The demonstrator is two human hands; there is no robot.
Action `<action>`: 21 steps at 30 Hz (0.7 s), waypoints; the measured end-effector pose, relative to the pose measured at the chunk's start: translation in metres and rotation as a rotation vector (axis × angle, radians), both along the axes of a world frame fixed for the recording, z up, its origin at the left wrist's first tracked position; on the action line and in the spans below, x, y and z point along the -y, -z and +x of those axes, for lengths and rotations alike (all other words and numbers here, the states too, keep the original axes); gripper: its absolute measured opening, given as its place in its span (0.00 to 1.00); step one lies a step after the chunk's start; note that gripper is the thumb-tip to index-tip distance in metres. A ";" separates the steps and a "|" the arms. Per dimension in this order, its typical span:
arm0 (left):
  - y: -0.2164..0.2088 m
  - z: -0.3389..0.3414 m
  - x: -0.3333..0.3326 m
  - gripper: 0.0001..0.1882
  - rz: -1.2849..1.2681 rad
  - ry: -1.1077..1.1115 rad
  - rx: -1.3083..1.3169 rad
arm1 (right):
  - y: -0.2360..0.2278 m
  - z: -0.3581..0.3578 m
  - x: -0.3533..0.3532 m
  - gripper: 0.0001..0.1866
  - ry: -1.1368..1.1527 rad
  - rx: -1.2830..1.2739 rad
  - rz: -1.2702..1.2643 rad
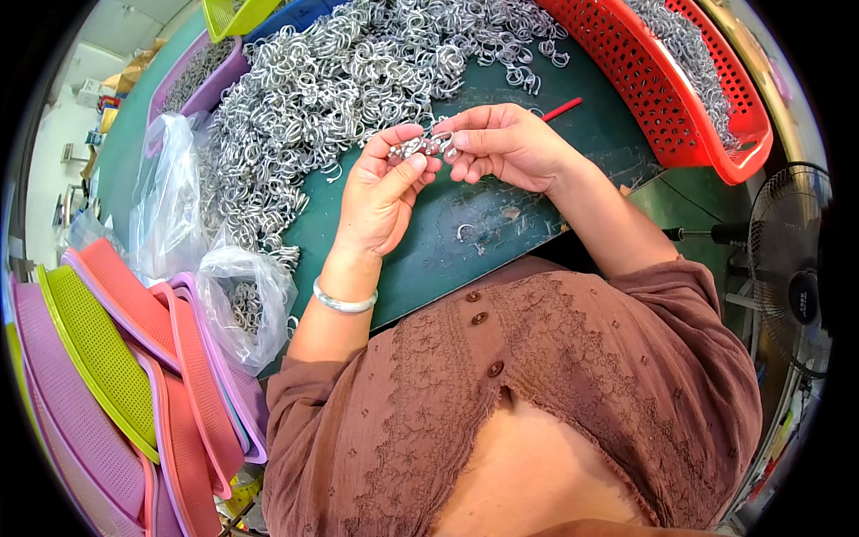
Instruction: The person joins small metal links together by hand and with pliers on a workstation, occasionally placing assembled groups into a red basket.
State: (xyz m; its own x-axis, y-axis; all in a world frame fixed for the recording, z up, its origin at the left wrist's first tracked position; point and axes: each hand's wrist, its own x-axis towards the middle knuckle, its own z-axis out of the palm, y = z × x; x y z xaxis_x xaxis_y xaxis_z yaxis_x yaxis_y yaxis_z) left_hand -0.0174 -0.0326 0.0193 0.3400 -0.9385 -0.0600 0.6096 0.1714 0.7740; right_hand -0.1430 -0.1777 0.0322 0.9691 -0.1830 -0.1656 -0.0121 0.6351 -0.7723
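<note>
Over the near part of the green table, my left hand and my right hand meet, both closed in a pinch. Between them is a short cluster of small silvery metal pieces, gripped by the left fingers at one end and by the right fingertips at the other. Their exact shape is partly hidden by the fingers. Just beyond my hands spreads a large heap of silvery metal rings. One loose ring lies on the table below my right hand.
A red perforated basket of metal pieces stands at the far right, near a red stick. A clear plastic bag holding pieces sits left of my forearm, beside stacked colourful baskets. A black fan stands right of the table.
</note>
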 end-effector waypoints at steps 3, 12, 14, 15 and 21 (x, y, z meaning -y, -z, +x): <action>0.000 0.000 0.000 0.14 0.006 -0.005 0.002 | 0.003 0.000 -0.001 0.11 0.016 0.001 -0.003; 0.003 0.000 0.000 0.12 0.010 0.024 -0.005 | 0.005 0.001 -0.003 0.09 0.001 -0.032 0.023; 0.003 0.000 0.000 0.12 0.001 0.035 -0.009 | 0.006 0.002 -0.002 0.10 0.003 -0.010 0.043; 0.003 0.001 0.000 0.12 -0.001 0.038 -0.029 | 0.006 0.001 -0.001 0.10 0.000 -0.009 0.043; 0.003 0.002 0.000 0.12 -0.013 0.010 -0.080 | 0.000 0.000 -0.004 0.09 0.040 0.073 0.095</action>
